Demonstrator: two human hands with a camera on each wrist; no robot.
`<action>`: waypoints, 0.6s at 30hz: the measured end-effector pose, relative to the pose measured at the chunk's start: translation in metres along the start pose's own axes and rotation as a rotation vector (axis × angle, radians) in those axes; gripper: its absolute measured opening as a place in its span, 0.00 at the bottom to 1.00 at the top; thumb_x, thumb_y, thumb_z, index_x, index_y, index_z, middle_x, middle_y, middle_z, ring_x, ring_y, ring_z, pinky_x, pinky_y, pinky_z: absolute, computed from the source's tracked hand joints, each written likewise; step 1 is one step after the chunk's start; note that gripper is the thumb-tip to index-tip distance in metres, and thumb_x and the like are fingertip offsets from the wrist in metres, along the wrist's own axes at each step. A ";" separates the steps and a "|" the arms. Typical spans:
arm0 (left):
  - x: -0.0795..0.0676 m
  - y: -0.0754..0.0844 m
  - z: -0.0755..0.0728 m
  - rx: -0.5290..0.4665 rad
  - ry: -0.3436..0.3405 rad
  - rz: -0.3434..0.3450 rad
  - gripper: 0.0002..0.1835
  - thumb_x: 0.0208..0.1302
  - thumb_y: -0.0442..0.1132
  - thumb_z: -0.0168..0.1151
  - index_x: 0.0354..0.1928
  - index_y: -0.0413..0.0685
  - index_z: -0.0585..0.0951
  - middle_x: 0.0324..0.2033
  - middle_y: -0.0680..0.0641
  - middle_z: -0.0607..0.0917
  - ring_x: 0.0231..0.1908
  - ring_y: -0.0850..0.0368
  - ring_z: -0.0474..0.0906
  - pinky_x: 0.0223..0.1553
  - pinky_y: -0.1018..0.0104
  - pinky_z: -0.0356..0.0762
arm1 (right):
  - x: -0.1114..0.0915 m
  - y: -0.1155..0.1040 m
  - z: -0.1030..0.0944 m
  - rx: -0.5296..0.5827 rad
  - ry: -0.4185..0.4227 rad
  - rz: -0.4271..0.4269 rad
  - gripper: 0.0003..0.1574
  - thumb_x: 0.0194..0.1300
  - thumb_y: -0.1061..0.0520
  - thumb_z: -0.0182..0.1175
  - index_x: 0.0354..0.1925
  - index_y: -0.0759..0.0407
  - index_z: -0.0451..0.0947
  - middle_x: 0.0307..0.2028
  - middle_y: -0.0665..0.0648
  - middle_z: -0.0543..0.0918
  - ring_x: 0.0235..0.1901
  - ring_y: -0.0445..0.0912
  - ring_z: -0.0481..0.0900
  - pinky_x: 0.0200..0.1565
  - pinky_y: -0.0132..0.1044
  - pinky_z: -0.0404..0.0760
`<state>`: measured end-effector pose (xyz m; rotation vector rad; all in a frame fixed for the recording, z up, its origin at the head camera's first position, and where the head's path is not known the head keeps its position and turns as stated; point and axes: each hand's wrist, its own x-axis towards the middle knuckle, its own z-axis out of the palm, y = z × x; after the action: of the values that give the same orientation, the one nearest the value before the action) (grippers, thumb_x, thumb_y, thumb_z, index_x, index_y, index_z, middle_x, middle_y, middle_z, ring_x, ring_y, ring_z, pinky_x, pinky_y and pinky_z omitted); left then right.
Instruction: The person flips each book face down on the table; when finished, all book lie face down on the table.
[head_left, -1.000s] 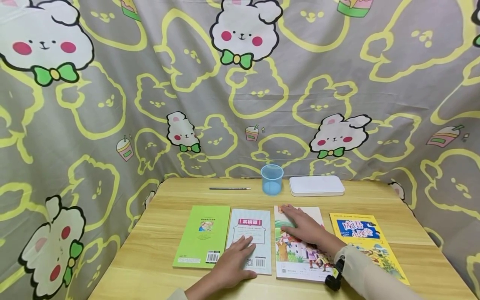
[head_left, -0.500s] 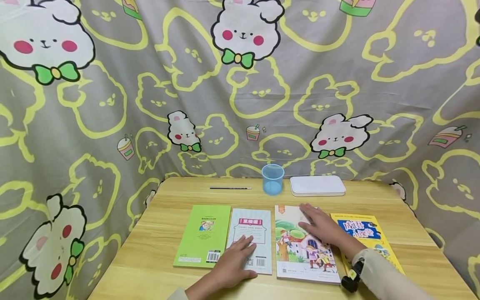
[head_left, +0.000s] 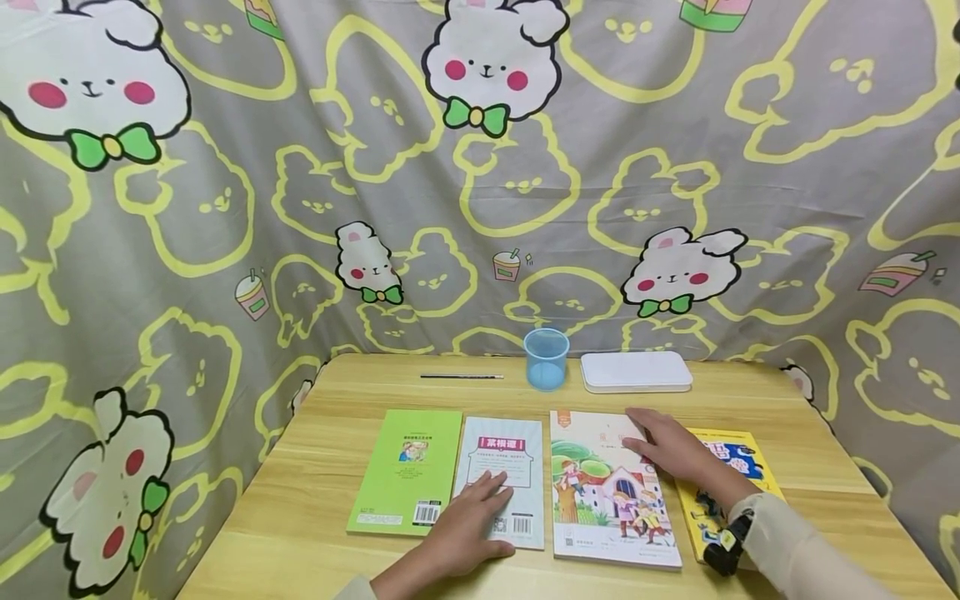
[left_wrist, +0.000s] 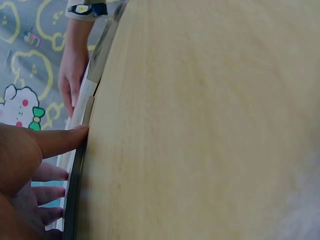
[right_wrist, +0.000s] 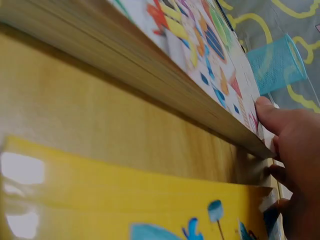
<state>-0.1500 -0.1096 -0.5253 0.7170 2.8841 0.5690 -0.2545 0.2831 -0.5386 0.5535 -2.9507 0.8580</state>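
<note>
My left hand (head_left: 467,525) rests with spread fingers on the lower part of a pale blue book (head_left: 504,450). In the left wrist view its thumb lies along the book's near edge. My right hand (head_left: 678,446) is at the upper right corner of a white illustrated book (head_left: 611,492), its thumb touching the cover's edge in the right wrist view (right_wrist: 290,125). Beneath the right wrist lies a yellow book (right_wrist: 100,185), partly hidden by the hand and sleeve. A green book (head_left: 408,475) lies left of the pale blue one.
Along the back of the wooden table (head_left: 300,467) lie a pencil (head_left: 461,376), a blue mesh cup (head_left: 546,360) and a white case (head_left: 636,372). A patterned curtain (head_left: 420,183) encloses the back and sides.
My right hand has slid right across the white book to its upper right corner. The yellow book's lower end has shifted left, so it lies straighter. My left hand stays still.
</note>
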 end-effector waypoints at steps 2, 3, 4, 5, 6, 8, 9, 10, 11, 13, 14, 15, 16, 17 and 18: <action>0.000 0.000 0.000 -0.001 -0.002 -0.002 0.46 0.53 0.58 0.77 0.74 0.52 0.73 0.78 0.51 0.64 0.78 0.46 0.57 0.74 0.43 0.61 | 0.001 0.004 0.000 0.014 0.003 0.001 0.47 0.75 0.36 0.59 0.74 0.68 0.65 0.70 0.73 0.70 0.70 0.72 0.65 0.67 0.70 0.66; 0.000 0.000 0.000 -0.002 -0.002 -0.003 0.46 0.53 0.58 0.77 0.74 0.52 0.73 0.78 0.51 0.64 0.78 0.46 0.57 0.74 0.43 0.61 | 0.002 0.006 0.000 0.019 0.004 0.005 0.48 0.74 0.35 0.59 0.74 0.67 0.65 0.70 0.73 0.70 0.70 0.71 0.66 0.67 0.69 0.67; 0.000 0.001 0.000 -0.003 -0.003 -0.004 0.46 0.53 0.58 0.77 0.74 0.52 0.73 0.78 0.51 0.64 0.78 0.46 0.57 0.74 0.43 0.61 | 0.003 0.008 0.000 0.021 0.005 0.006 0.48 0.73 0.34 0.59 0.74 0.67 0.66 0.69 0.72 0.71 0.69 0.71 0.66 0.66 0.70 0.67; 0.000 0.001 0.000 -0.003 -0.004 -0.004 0.46 0.53 0.58 0.77 0.74 0.52 0.73 0.78 0.51 0.64 0.78 0.46 0.57 0.74 0.43 0.61 | 0.003 0.010 0.000 0.026 0.006 0.013 0.48 0.72 0.34 0.60 0.74 0.66 0.67 0.69 0.71 0.72 0.69 0.70 0.67 0.66 0.69 0.68; 0.000 0.001 0.000 -0.003 -0.004 -0.004 0.46 0.53 0.58 0.77 0.74 0.52 0.73 0.78 0.51 0.64 0.78 0.46 0.57 0.74 0.43 0.61 | 0.003 0.012 0.001 0.028 0.008 0.019 0.49 0.71 0.33 0.61 0.73 0.65 0.68 0.69 0.71 0.72 0.69 0.70 0.68 0.66 0.69 0.68; 0.000 0.001 0.000 -0.003 -0.005 -0.004 0.46 0.53 0.58 0.77 0.74 0.52 0.73 0.78 0.51 0.64 0.78 0.46 0.57 0.74 0.43 0.61 | 0.003 0.015 0.001 0.034 0.015 0.024 0.49 0.70 0.32 0.62 0.73 0.64 0.69 0.68 0.70 0.73 0.68 0.69 0.68 0.65 0.69 0.69; 0.000 0.001 0.000 -0.002 -0.005 -0.004 0.46 0.53 0.58 0.77 0.74 0.52 0.73 0.78 0.51 0.64 0.78 0.46 0.57 0.74 0.43 0.61 | 0.003 0.016 0.001 0.040 0.020 0.026 0.49 0.69 0.32 0.62 0.72 0.63 0.69 0.67 0.70 0.73 0.68 0.69 0.69 0.65 0.69 0.69; 0.000 0.001 0.000 0.000 -0.005 -0.004 0.47 0.52 0.58 0.77 0.74 0.52 0.73 0.78 0.51 0.64 0.78 0.46 0.57 0.74 0.43 0.61 | 0.004 0.017 0.002 0.046 0.025 0.028 0.49 0.69 0.32 0.63 0.72 0.63 0.70 0.67 0.69 0.73 0.68 0.69 0.69 0.65 0.69 0.69; 0.000 0.001 0.000 0.004 -0.004 -0.003 0.47 0.52 0.59 0.77 0.74 0.53 0.73 0.78 0.52 0.64 0.78 0.46 0.58 0.74 0.43 0.61 | 0.004 0.017 0.002 0.057 0.030 0.030 0.48 0.69 0.33 0.64 0.72 0.63 0.70 0.67 0.69 0.73 0.68 0.69 0.69 0.65 0.69 0.69; 0.000 0.001 0.000 0.011 -0.004 -0.003 0.47 0.52 0.59 0.77 0.73 0.53 0.73 0.78 0.52 0.64 0.78 0.47 0.58 0.74 0.43 0.61 | 0.005 0.017 0.003 0.071 0.036 0.029 0.47 0.68 0.33 0.65 0.71 0.63 0.71 0.66 0.69 0.74 0.67 0.69 0.69 0.64 0.70 0.69; 0.001 0.001 0.000 0.015 -0.003 -0.003 0.47 0.52 0.59 0.77 0.73 0.53 0.73 0.78 0.52 0.65 0.77 0.47 0.58 0.74 0.43 0.61 | 0.005 0.017 0.003 0.079 0.040 0.032 0.47 0.68 0.34 0.65 0.71 0.63 0.71 0.66 0.69 0.74 0.67 0.69 0.69 0.65 0.70 0.69; 0.001 0.001 -0.001 0.021 -0.003 -0.002 0.47 0.52 0.59 0.77 0.73 0.53 0.73 0.78 0.52 0.65 0.77 0.47 0.58 0.74 0.43 0.61 | 0.005 0.016 0.003 0.083 0.041 0.032 0.47 0.68 0.34 0.66 0.71 0.63 0.71 0.66 0.69 0.74 0.67 0.69 0.69 0.64 0.71 0.69; 0.001 0.001 -0.001 0.026 -0.004 -0.002 0.47 0.51 0.59 0.78 0.73 0.53 0.74 0.77 0.52 0.65 0.77 0.47 0.58 0.74 0.43 0.61 | 0.005 0.016 0.003 0.085 0.042 0.031 0.47 0.68 0.34 0.66 0.71 0.63 0.71 0.66 0.69 0.74 0.67 0.70 0.69 0.64 0.71 0.69; 0.002 0.001 -0.001 0.029 -0.004 -0.002 0.46 0.51 0.60 0.78 0.72 0.53 0.74 0.77 0.52 0.66 0.77 0.47 0.59 0.74 0.42 0.62 | 0.005 0.015 0.003 0.088 0.043 0.032 0.47 0.68 0.34 0.66 0.71 0.63 0.72 0.66 0.69 0.74 0.67 0.70 0.69 0.64 0.71 0.68; 0.002 0.002 -0.001 0.032 -0.004 -0.003 0.46 0.51 0.60 0.78 0.72 0.53 0.75 0.77 0.51 0.66 0.77 0.46 0.59 0.74 0.42 0.62 | 0.005 0.015 0.003 0.091 0.044 0.033 0.47 0.67 0.34 0.66 0.71 0.63 0.72 0.66 0.69 0.74 0.67 0.70 0.69 0.64 0.71 0.69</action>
<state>-0.1513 -0.1077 -0.5234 0.7175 2.8964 0.5213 -0.2639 0.2917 -0.5477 0.4844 -2.9009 0.9983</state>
